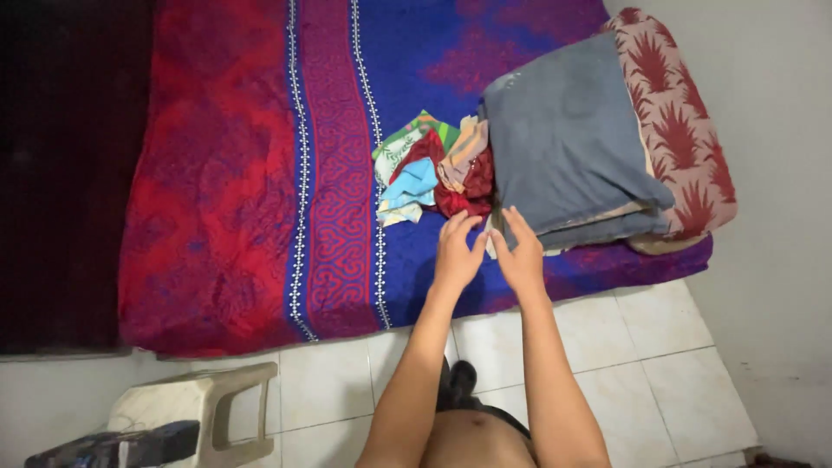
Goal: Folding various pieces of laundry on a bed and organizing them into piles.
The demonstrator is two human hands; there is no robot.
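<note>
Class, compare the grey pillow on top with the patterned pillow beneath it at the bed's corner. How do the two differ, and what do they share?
The plain grey pillow has no pattern; the cream pillow with red leaf prints is busily patterned. The grey pillow lies on top and shows almost fully; the leaf-print pillow lies underneath, showing only along its right side and top corner. The right hand reaches near the grey pillow's edge, not the leaf-print one. Both rest flat, stacked at the same corner of the bed.

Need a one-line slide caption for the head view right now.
Both hands, left hand and right hand, reach toward a pile of cloths beside a grey pillow on the bed.
</note>
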